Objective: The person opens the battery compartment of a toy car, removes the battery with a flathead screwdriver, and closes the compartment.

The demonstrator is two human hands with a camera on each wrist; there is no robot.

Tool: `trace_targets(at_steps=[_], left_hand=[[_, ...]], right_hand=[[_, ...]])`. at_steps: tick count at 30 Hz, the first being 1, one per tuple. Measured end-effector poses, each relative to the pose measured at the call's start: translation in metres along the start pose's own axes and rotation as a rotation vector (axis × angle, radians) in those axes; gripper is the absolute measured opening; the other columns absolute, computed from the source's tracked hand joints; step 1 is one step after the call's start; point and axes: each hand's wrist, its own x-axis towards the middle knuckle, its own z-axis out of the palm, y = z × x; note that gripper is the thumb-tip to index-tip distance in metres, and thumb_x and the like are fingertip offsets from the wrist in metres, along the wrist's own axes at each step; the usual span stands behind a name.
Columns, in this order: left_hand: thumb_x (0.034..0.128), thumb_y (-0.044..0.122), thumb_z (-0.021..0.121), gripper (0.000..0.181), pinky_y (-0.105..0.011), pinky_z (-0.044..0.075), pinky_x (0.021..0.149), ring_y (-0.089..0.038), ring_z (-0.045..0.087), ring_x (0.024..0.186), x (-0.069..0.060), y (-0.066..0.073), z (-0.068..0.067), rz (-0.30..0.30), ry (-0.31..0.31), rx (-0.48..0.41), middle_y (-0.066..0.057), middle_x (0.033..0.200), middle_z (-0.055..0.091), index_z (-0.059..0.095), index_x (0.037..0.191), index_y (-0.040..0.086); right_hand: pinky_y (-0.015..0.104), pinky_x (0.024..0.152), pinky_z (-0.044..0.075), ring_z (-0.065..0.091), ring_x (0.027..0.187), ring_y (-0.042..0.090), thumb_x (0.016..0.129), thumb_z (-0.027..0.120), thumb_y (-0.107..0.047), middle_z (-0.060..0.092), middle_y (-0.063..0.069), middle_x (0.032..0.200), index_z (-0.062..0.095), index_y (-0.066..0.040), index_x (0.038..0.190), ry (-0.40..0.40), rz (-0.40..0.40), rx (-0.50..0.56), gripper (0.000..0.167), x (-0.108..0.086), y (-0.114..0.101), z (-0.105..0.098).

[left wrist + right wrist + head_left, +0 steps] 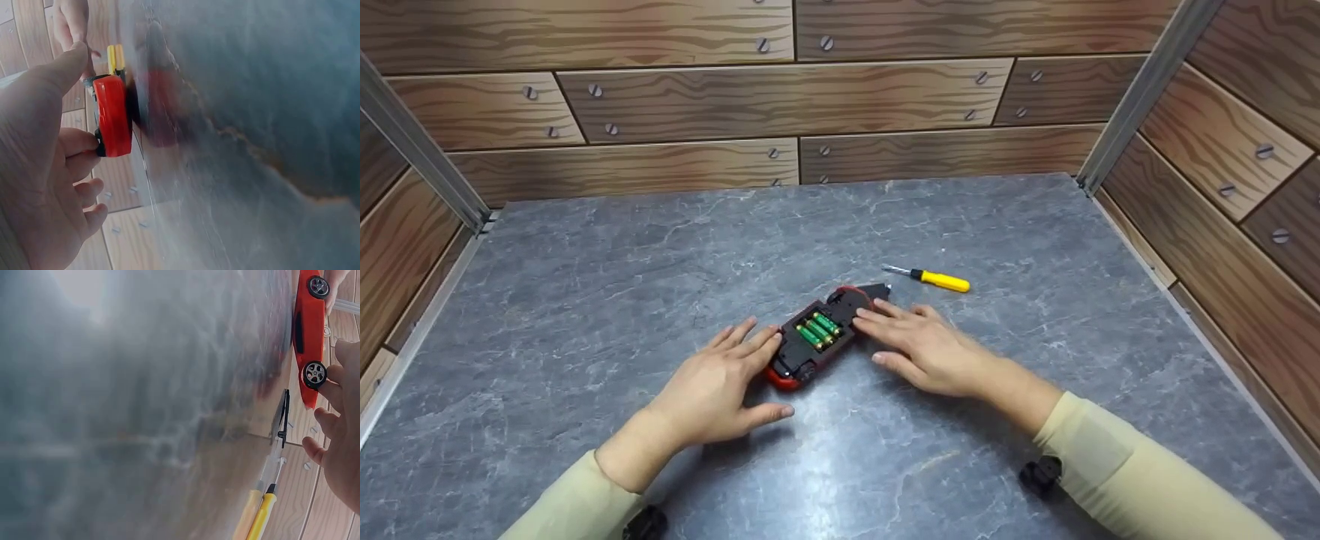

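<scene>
Toy car (793, 353), overturned: your left hand (712, 386) and right hand (936, 350) touch it, fingers apart; tilting could spill its uncovered batteries (816, 331).

Red toy car (314, 332): on its roof, spoked wheels (314, 374) turned away from the grey tabletop (140, 410).
Right hand (344, 445): fingers spread, one at the car's lower wheel.
Left hand (336, 286): partly seen beside the upper wheel, cut off by the frame.
Yellow-handled screwdriver (262, 517): shaft toward a black piece (282, 434) near the car.
Wall (298, 464): wood-patterned panels, screw heads.
</scene>
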Motion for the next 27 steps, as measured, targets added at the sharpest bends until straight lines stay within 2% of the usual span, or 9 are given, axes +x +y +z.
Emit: trace_targets(at_steps=[13,20,27], left_hand=[[0.0946,0.072,0.064,0.099,-0.054,0.026,0.127,-0.041,0.032,0.155,0.009,-0.01,-0.001,-0.04,-0.011,-0.012,-0.015,0.167,0.039,0.041,0.161,0.002],[0.0939,0.072,0.065,0.1,-0.058,0.026,0.126,-0.04,0.026,0.157,0.014,-0.013,-0.002,-0.102,-0.043,-0.103,-0.014,0.169,0.036,0.038,0.164,0.005],[0.093,0.073,0.066,0.101,-0.06,0.028,0.124,-0.04,0.025,0.158,0.015,-0.014,-0.001,-0.121,-0.043,-0.118,-0.013,0.17,0.034,0.038,0.164,0.006]], right_hand=[[0.059,0.118,0.034,0.027,0.159,0.025,0.114,0.043,-0.045,0.037,0.0,0.169,0.039,-0.017,0.166,-0.011,-0.016,-0.009,0.059,-0.012,-0.012,0.001],[0.061,0.118,0.035,0.028,0.158,0.028,0.114,0.043,-0.045,0.037,0.001,0.169,0.039,-0.016,0.166,-0.007,-0.039,-0.019,0.059,-0.016,-0.017,0.003],[0.062,0.119,0.033,0.028,0.158,0.025,0.114,0.042,-0.045,0.036,0.0,0.17,0.039,-0.017,0.166,-0.011,-0.04,-0.007,0.059,-0.019,-0.021,0.004]])
